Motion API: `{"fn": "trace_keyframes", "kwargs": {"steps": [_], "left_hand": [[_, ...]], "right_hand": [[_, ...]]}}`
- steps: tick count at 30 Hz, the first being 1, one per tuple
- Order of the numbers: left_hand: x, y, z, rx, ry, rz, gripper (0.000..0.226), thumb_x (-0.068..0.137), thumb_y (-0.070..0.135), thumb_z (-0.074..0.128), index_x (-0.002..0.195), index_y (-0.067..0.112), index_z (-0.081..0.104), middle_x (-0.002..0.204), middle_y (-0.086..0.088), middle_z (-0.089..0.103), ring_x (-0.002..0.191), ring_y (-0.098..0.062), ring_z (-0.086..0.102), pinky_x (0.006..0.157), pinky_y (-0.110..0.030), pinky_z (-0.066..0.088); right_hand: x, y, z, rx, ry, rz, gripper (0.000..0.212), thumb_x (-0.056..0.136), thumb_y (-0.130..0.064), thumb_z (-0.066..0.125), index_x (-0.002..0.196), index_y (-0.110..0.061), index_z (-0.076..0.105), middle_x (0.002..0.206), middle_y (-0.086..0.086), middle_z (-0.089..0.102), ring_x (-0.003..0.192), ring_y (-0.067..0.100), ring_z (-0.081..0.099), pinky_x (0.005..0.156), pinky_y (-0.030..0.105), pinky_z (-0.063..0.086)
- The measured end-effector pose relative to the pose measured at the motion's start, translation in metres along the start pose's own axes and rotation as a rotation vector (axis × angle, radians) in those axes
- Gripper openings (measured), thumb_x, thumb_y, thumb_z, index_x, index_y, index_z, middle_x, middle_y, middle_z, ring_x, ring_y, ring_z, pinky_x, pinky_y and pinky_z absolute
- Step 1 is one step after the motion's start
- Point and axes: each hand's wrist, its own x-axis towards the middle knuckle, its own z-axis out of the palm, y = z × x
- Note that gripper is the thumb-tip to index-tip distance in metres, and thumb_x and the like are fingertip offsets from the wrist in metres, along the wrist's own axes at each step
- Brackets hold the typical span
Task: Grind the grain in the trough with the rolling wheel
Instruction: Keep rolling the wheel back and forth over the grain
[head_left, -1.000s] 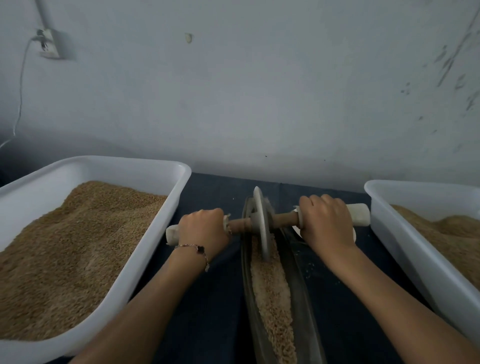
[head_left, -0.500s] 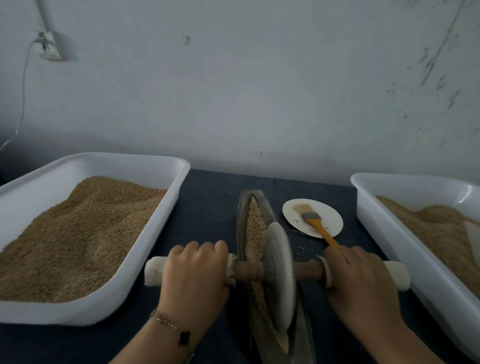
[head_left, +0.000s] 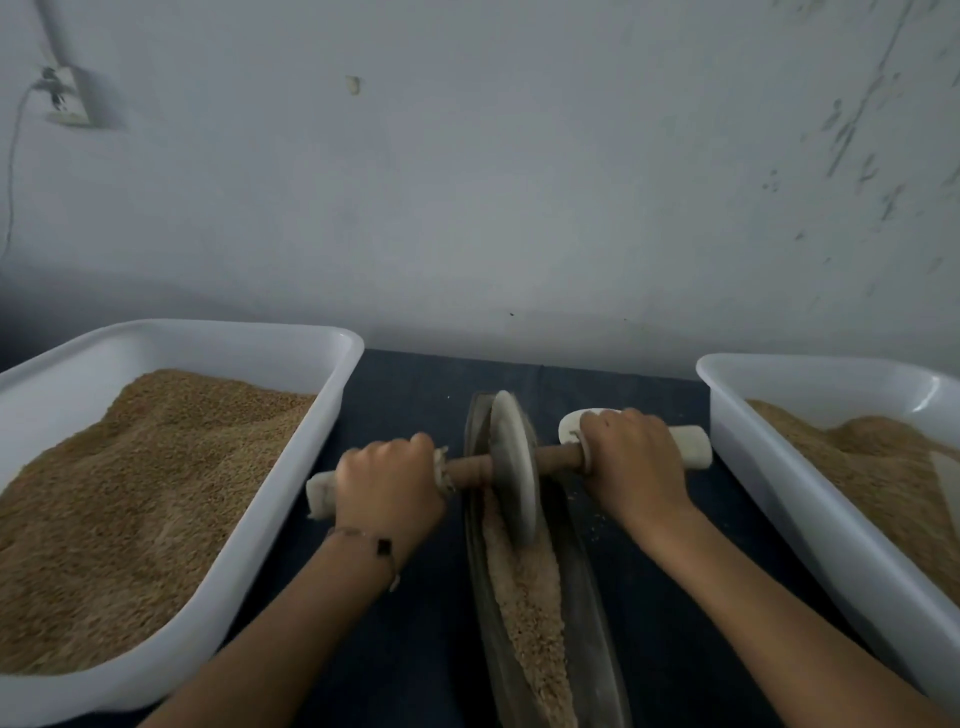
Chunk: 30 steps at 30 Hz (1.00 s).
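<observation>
While both hands, left hand (head_left: 387, 480) and right hand (head_left: 631, 457), hold the handle tight, the wheel (head_left: 511, 467) has rolled away again, crushing more grain (head_left: 530, 597) in the trough (head_left: 584, 597)

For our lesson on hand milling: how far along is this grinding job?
Done: little can be told; the grain looks coarse. In hand: left hand and right hand each grip the axle, with the wheel standing near the far end of the trough. Left: rolling over the whole grain nearer the camera.
</observation>
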Motion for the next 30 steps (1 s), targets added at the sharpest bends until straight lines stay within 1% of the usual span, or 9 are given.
{"fn": "trace_keyframes", "kwargs": {"steps": [3, 8, 15, 17, 19, 22, 25, 27, 30], "left_hand": [[0.028, -0.005, 0.006, -0.058, -0.033, -0.013, 0.027, 0.088, 0.037, 0.051, 0.069, 0.027, 0.034, 0.064, 0.011, 0.042, 0.055, -0.007, 0.040, 0.060, -0.027, 0.034], [0.047, -0.009, 0.010, -0.023, 0.092, -0.007, 0.023, 0.090, 0.034, 0.049, 0.073, 0.024, 0.038, 0.064, 0.010, 0.041, 0.061, -0.011, 0.044, 0.060, -0.027, 0.034], [0.017, 0.000, 0.005, 0.066, 0.048, 0.048, 0.024, 0.086, 0.037, 0.054, 0.074, 0.024, 0.038, 0.061, 0.010, 0.036, 0.060, -0.010, 0.042, 0.060, -0.026, 0.031], [0.000, 0.002, -0.001, 0.082, 0.023, 0.064, 0.023, 0.085, 0.037, 0.056, 0.076, 0.024, 0.038, 0.063, 0.010, 0.037, 0.063, -0.011, 0.043, 0.062, -0.026, 0.031], [-0.018, 0.003, -0.009, 0.079, -0.013, 0.082, 0.023, 0.085, 0.036, 0.055, 0.078, 0.024, 0.037, 0.065, 0.010, 0.037, 0.065, -0.011, 0.042, 0.063, -0.026, 0.031], [-0.049, 0.004, -0.023, 0.090, -0.057, 0.124, 0.027, 0.086, 0.039, 0.052, 0.075, 0.026, 0.031, 0.063, 0.011, 0.031, 0.064, -0.011, 0.040, 0.063, -0.026, 0.030], [-0.075, 0.004, -0.034, 0.115, -0.058, 0.167, 0.028, 0.085, 0.039, 0.049, 0.073, 0.027, 0.026, 0.062, 0.011, 0.028, 0.062, -0.011, 0.037, 0.062, -0.027, 0.028], [-0.081, 0.003, -0.037, 0.111, -0.070, 0.169, 0.026, 0.083, 0.038, 0.048, 0.074, 0.028, 0.026, 0.064, 0.011, 0.029, 0.064, -0.011, 0.037, 0.062, -0.027, 0.027], [-0.076, 0.001, -0.034, 0.091, -0.112, 0.137, 0.018, 0.083, 0.037, 0.046, 0.078, 0.028, 0.031, 0.066, 0.011, 0.033, 0.064, -0.011, 0.038, 0.058, -0.026, 0.026]], "right_hand": [[0.022, 0.000, 0.006, -0.019, 0.036, -0.009, 0.017, 0.073, -0.011, 0.070, 0.070, -0.015, 0.053, 0.069, 0.004, 0.061, 0.065, 0.024, 0.055, 0.058, 0.031, 0.031], [0.036, 0.001, 0.006, -0.016, 0.102, -0.008, 0.029, 0.060, 0.001, 0.076, 0.062, -0.012, 0.050, 0.057, 0.005, 0.055, 0.053, 0.026, 0.051, 0.053, 0.030, 0.028], [0.009, 0.003, 0.008, -0.017, 0.018, 0.016, 0.028, 0.077, -0.012, 0.068, 0.068, -0.021, 0.043, 0.066, 0.001, 0.059, 0.061, 0.018, 0.047, 0.058, 0.031, 0.031], [-0.011, -0.001, -0.003, 0.016, 0.017, 0.022, 0.037, 0.065, -0.005, 0.076, 0.063, -0.021, 0.042, 0.059, 0.001, 0.056, 0.054, 0.018, 0.042, 0.054, 0.030, 0.028], [-0.034, -0.005, -0.017, 0.024, 0.031, 0.020, 0.038, 0.054, -0.001, 0.080, 0.061, -0.019, 0.047, 0.056, 0.001, 0.054, 0.050, 0.020, 0.043, 0.052, 0.029, 0.025], [-0.064, -0.004, -0.036, 0.042, -0.021, -0.004, 0.043, 0.048, -0.004, 0.085, 0.062, -0.021, 0.049, 0.056, -0.003, 0.052, 0.050, 0.019, 0.045, 0.050, 0.028, 0.025], [-0.087, -0.001, -0.051, 0.061, -0.044, -0.059, 0.064, 0.041, -0.006, 0.087, 0.061, -0.029, 0.032, 0.054, -0.015, 0.029, 0.050, 0.010, 0.025, 0.049, 0.019, 0.009], [-0.092, 0.002, -0.055, 0.061, -0.027, -0.093, 0.071, 0.037, -0.005, 0.087, 0.063, -0.031, 0.026, 0.058, -0.017, 0.017, 0.051, 0.008, 0.020, 0.052, 0.017, 0.004], [-0.088, 0.001, -0.055, 0.039, 0.015, -0.097, 0.063, 0.039, -0.005, 0.087, 0.061, -0.028, 0.033, 0.052, -0.011, 0.036, 0.049, 0.010, 0.027, 0.049, 0.022, 0.016]]}}
